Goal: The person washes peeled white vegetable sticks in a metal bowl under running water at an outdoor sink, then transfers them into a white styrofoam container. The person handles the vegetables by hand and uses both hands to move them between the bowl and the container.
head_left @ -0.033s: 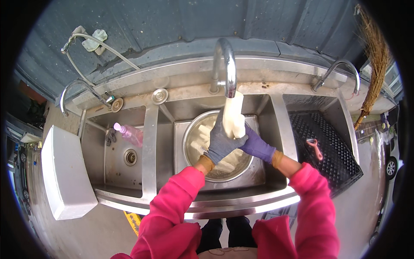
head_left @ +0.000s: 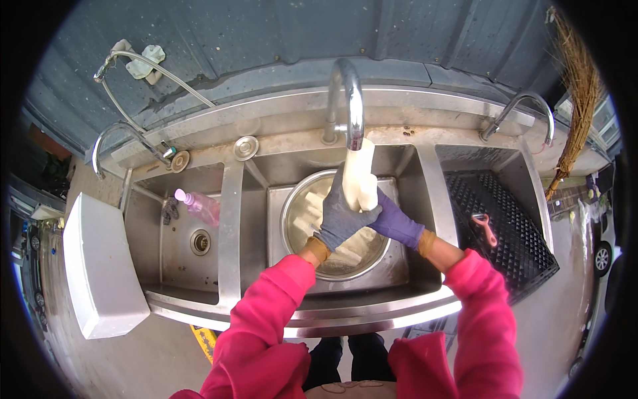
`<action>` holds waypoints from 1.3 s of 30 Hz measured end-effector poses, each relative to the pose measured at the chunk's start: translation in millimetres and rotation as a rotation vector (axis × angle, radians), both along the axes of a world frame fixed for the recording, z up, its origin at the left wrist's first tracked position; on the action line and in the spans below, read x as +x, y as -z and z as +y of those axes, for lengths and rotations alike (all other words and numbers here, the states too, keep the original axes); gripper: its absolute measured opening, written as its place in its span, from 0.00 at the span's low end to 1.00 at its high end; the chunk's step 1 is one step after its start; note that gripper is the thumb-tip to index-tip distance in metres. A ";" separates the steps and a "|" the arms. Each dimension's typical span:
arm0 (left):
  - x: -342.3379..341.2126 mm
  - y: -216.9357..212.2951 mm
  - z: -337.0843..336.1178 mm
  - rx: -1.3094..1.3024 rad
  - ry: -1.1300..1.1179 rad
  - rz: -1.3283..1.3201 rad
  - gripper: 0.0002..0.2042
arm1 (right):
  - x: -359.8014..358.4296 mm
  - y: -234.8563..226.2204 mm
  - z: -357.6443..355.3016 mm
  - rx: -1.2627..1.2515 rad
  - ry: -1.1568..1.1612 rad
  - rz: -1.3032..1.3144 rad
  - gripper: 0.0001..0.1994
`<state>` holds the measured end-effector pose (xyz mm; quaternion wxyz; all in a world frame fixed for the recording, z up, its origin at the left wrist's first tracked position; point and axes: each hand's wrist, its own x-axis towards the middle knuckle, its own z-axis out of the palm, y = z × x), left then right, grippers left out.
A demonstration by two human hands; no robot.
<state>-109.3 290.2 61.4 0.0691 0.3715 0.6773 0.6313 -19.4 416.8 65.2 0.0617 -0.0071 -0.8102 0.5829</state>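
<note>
Here both hands are clamped on one long white root vegetable (head_left: 359, 174), held upright so its long axis runs straight up from the hands to the mouth of the middle tap (head_left: 350, 100). The left hand (head_left: 340, 216) wraps its lower part; the right hand (head_left: 393, 223) grips from beside and slightly below, touching the left. Under the hands sits one round metal bowl (head_left: 292, 219) with more white pieces. Three taps stand beyond; one pink bottle (head_left: 199, 205) lies well left, one red-handled tool (head_left: 485, 229) right.

place: outdoor wash station | signs: three-basin steel sink (head_left: 232, 219), tall taps (head_left: 349, 100), corrugated wall (head_left: 299, 33), broom (head_left: 578, 86)
</note>
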 end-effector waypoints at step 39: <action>-44.0 -57.7 -49.5 0.799 -0.179 -0.839 0.22 | 82.4 -37.8 -3.7 -0.353 0.129 -0.335 0.25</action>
